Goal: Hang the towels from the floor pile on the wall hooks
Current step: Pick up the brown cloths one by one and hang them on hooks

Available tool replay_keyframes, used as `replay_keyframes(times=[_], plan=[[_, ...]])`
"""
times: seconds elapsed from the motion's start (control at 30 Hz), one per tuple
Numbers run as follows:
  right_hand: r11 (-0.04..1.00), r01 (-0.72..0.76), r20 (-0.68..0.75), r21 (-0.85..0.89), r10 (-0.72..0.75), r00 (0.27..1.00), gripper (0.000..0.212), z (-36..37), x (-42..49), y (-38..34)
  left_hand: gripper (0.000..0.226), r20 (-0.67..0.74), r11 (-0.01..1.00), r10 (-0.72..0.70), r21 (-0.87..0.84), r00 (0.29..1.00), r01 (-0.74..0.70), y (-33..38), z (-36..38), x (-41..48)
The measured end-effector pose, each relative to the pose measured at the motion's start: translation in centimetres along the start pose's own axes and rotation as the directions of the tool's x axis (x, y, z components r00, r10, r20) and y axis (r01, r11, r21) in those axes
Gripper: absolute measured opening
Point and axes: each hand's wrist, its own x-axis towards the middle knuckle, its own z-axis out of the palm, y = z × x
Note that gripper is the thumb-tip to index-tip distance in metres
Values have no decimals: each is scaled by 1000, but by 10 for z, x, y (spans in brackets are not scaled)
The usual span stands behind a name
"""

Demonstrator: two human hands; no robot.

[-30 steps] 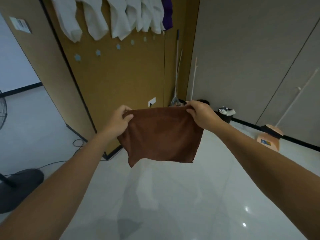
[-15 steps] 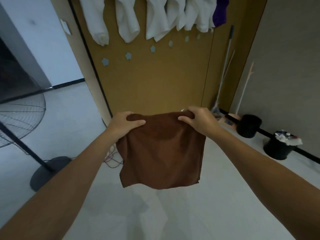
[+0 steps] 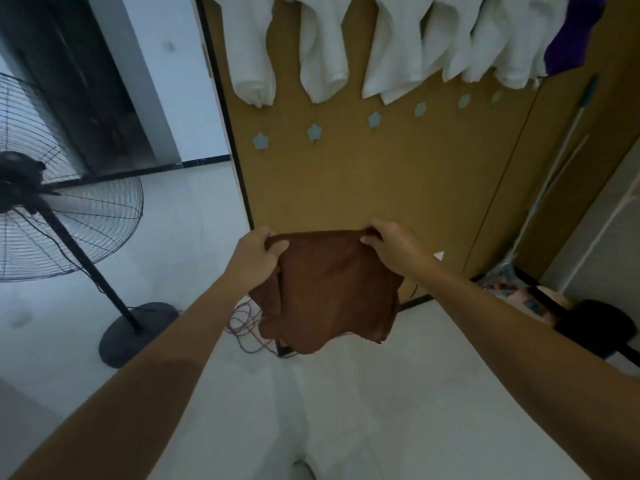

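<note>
A person holds a brown towel (image 3: 329, 289) stretched between both bare hands in front of a tan wall panel (image 3: 381, 188). The left hand (image 3: 258, 256) pinches the cloth's upper left corner, thumb on top of the fabric, while the right hand (image 3: 393, 245) grips the upper right corner with its fingers curled over the edge. The towel hangs loosely below the hands, its lower edge rumpled and clear of the pale tiled floor (image 3: 363, 393). Above, a row of white towels (image 3: 322, 50) hangs along the top of the panel, with a purple towel (image 3: 571, 39) at the far right. Beneath them runs a line of small light-blue flower-shaped hooks (image 3: 314, 132), all bare. A black pedestal fan (image 3: 52, 188) stands at the left, a tangle of coloured cables (image 3: 242, 323) lies on the floor at the panel's foot, and long-handled cleaning tools (image 3: 554, 161) lean in the right corner beside a black bucket (image 3: 599, 327).
</note>
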Motion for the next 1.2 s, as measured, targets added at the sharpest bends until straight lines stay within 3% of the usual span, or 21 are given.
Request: replay_keyframes(times=[0.1, 0.23, 0.4, 0.57, 0.77, 0.93, 1.2], plan=[[996, 33, -5, 88, -33, 999, 8, 7, 51, 5, 5, 11, 998, 0, -65, 1000, 0, -12, 4, 43], [992, 71, -32, 102, -68, 997, 7, 15, 113, 6, 11, 36, 989, 57, -136, 998, -52, -30, -2, 100], [982, 145, 2, 121, -147, 989, 21, 35, 181, 4, 40, 56, 988, 130, -90, 990, -124, -48, -9, 165], [959, 226, 26, 172, -234, 972, 14, 55, 242, 8, 50, 99, 992, 35, -124, 994, -23, -68, -21, 213], [928, 367, 20, 63, -369, 929, 22, 79, 318, 17, 15, -9, 998, 62, 24, 998, -62, -84, -30, 258], [899, 434, 40, 59, -437, 899, 14, 91, 367, 14, 31, -69, 981, 62, 186, 996, -48, -88, -25, 295], [860, 506, -272, 73, -470, 839, 16, 121, 419, 12, 43, -186, 958, 48, 287, 981, 7, -92, -19, 336]])
